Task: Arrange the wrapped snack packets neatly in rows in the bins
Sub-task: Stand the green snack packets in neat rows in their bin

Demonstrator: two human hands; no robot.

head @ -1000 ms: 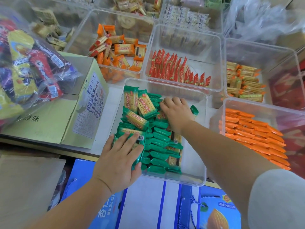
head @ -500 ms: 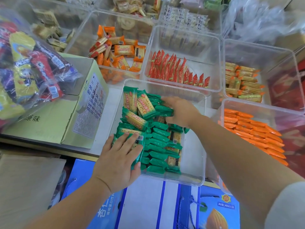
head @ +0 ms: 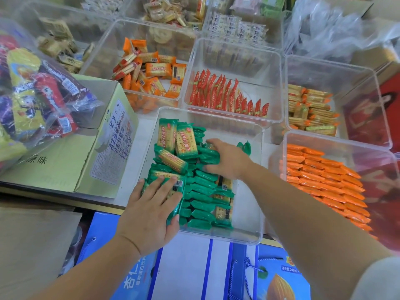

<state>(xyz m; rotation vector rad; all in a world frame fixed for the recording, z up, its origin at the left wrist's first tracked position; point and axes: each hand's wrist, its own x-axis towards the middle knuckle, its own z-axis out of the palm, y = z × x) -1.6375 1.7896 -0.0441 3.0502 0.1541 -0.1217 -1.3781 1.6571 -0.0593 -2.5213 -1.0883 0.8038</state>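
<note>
A clear plastic bin (head: 249, 232) in front of me holds several green wrapped cracker packets (head: 201, 198), some stacked in a row on edge, others loose at the far left. My left hand (head: 151, 213) lies flat, fingers spread, pressing on the near-left packets. My right hand (head: 229, 159) reaches into the bin's middle, with its fingers closed over green packets at the far end of the row. A few green packets (head: 244, 147) peek out behind that hand.
Around stand other clear bins: orange packets in rows (head: 324, 176) at right, red packets (head: 225, 96) behind, loose orange ones (head: 149, 72), yellow ones (head: 311, 109). A cardboard box (head: 71, 156) with a bag of snacks (head: 36, 87) is left. Blue boxes (head: 194, 273) lie below.
My right hand shifted slightly right and back over the far packets, after pushing them left half a second ago. My left hand stays pressed on the near-left packets.
</note>
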